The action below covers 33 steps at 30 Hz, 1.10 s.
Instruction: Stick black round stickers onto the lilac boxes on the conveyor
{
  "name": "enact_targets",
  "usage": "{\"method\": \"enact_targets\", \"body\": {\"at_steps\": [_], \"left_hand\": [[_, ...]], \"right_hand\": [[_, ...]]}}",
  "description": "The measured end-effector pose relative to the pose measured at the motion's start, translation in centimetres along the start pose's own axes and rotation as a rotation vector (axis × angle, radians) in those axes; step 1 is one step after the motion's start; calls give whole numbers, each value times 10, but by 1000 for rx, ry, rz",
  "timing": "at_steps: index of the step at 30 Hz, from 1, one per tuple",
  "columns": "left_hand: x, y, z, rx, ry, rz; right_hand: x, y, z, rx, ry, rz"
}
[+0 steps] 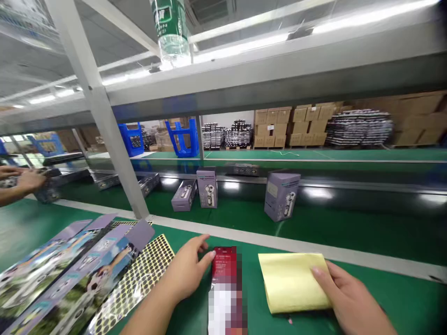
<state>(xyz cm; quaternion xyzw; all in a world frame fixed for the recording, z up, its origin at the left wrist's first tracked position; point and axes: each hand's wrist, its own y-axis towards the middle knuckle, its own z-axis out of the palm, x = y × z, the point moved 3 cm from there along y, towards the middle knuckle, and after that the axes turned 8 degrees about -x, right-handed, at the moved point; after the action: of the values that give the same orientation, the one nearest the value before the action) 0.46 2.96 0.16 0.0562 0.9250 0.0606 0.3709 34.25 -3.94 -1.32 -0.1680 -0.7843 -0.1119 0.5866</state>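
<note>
My right hand (pixel 349 293) pinches a folded yellow sheet (pixel 295 284) between thumb and fingers at its right edge. The sheet is held just above the green work surface. My left hand (pixel 190 267) has its thumb and forefinger apart, and the thumb tip is at the upper left edge of a flat, phone-like item (pixel 224 265). That item is red at the top, and its lower part is blurred by pixelation. Left of this hand lies a yellow sheet of black round dots (pixel 139 274). Flattened purple printed cartons (pixel 87 279) overlap the dot sheet.
Purple boxes stand on the dark green belt, one box (pixel 282 196) at right and another (pixel 207 188) mid-belt. A metal post (pixel 111 125) and a shelf beam (pixel 261 79) frame the station. A co-worker's hands (pixel 24 181) are at far left. Blue stools (pixel 182 138) stand behind.
</note>
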Motion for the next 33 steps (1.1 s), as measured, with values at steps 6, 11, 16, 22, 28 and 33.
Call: {"method": "enact_targets", "body": {"at_steps": [6, 11, 16, 22, 28, 33], "left_hand": [[-2, -2, 6, 165, -75, 32], [-4, -9, -1, 346, -11, 45], [-8, -12, -4, 397, 42, 55], [-12, -12, 2, 310, 19, 26], [-20, -16, 0, 340, 73, 30], [-42, -27, -5, 617, 312, 119]], "right_hand": [[-3, -1, 4, 2, 61, 21], [-3, -3, 6, 1, 91, 67], [-2, -4, 6, 9, 105, 81], [-5, -2, 4, 48, 106, 100], [-8, 1, 1, 89, 85, 78], [-8, 1, 0, 88, 86, 83]]}}
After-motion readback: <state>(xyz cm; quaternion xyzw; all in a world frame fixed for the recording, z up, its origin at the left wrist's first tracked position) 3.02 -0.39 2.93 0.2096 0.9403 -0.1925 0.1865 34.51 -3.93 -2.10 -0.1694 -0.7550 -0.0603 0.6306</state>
